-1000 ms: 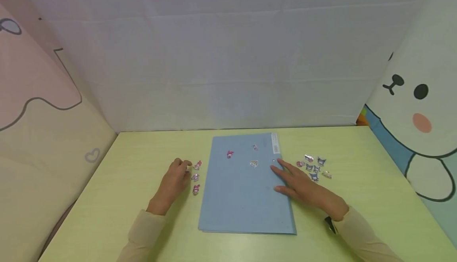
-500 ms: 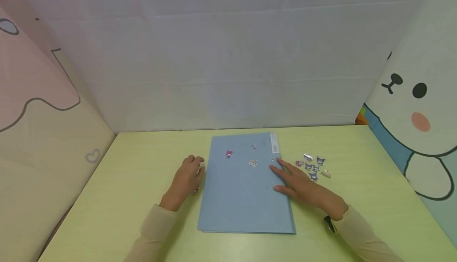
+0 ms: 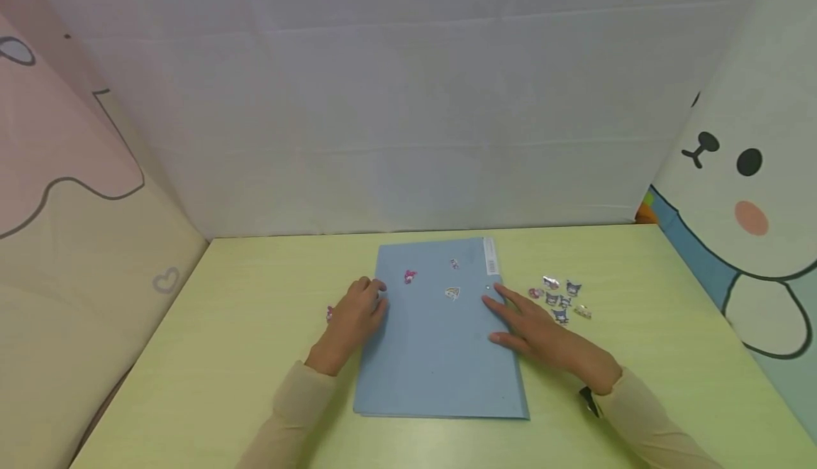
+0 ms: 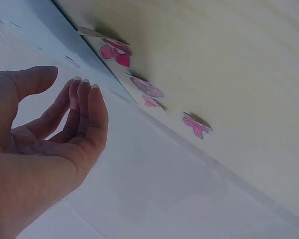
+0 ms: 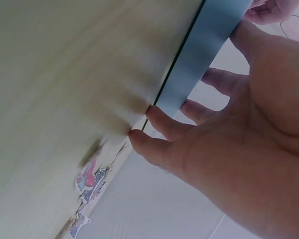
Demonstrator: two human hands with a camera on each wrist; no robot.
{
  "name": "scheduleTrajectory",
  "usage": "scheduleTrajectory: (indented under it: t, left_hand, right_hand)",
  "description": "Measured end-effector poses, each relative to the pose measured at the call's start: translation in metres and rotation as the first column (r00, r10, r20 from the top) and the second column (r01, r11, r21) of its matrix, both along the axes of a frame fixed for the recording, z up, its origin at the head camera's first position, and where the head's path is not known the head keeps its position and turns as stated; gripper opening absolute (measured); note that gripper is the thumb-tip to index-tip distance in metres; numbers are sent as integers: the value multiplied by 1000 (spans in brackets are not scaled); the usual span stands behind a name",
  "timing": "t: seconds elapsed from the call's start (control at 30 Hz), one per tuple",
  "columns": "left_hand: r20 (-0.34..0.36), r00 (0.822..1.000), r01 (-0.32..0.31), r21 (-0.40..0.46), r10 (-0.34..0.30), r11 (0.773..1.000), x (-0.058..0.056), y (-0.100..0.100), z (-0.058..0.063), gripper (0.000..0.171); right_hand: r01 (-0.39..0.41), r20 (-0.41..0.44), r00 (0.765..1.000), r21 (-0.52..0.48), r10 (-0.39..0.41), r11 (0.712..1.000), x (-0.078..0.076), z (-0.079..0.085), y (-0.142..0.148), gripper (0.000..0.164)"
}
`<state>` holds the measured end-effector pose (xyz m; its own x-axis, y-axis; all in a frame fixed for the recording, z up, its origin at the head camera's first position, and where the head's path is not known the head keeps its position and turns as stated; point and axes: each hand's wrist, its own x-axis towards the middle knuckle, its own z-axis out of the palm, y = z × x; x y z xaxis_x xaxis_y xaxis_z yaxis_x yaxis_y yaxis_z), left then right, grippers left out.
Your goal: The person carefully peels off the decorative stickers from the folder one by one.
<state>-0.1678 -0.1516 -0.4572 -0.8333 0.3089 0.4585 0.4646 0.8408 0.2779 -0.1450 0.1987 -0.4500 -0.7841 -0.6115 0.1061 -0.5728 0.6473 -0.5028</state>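
Note:
A light blue folder [image 3: 440, 377] lies on the table between both hands, with a pink sticker [image 3: 410, 277] and two smaller stickers on its upper part. My left hand [image 3: 354, 316] is over the folder's left edge. Its fingers [image 4: 97, 112] are gently bent, the thumb stands apart from them, and no object shows between them. Several pink stickers [image 4: 115, 51] lie on the table near that hand; most are hidden in the head view. Spread fingers of my right hand [image 3: 532, 327] rest on the folder's right edge.
Right of the folder lies a loose group of several stickers [image 3: 560, 316], mostly dark character shapes. A white label [image 3: 491, 256] marks the folder's top right corner. Behind the pale yellow table [image 3: 274, 263] hangs a white sheet [image 3: 408, 121].
My left hand has moved right from beside the loose pink stickers to the folder's left edge, covering most of those stickers and uncovering one behind it. The right hand has stayed put.

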Motion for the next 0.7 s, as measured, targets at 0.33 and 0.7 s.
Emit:
scheduleTrajectory:
  t: [0.33, 0.7]
  left_hand:
    - [89, 996, 25, -3, -24, 1000, -3, 22, 5, 11]
    - [101, 994, 46, -2, -46, 999, -8, 43, 4, 12]
  right_hand:
    - [1, -6, 1000, -2, -1, 1000, 1, 1, 0, 62]
    - [11, 23, 1000, -9, -10, 1000, 1, 2, -1, 62]
